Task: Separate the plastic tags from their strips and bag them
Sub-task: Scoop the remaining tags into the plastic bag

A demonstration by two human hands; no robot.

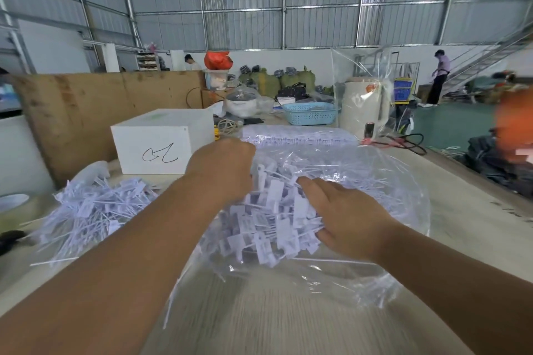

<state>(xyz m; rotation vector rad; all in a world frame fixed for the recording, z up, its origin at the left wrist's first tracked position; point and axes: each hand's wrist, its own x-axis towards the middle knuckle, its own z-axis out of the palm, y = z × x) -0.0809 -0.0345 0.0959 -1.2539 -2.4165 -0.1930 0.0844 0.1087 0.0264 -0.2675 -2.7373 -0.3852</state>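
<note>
Now we've got the clear plastic bag (331,282) of tags (274,219) at centre, loose pile (92,210) at 9 o'clock. Left hand (223,170) curls on bag mouth at 12, right hand (346,216) presses flat w/ straight fingers. Tags light, springy, film slippery; hold the rim.

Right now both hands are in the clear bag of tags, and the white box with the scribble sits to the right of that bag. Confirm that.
Not quite. The head view shows the white box to the left of the clear bag, behind the loose pile of tags. The rest holds: left hand and right hand are both at the bagged tags.
</note>
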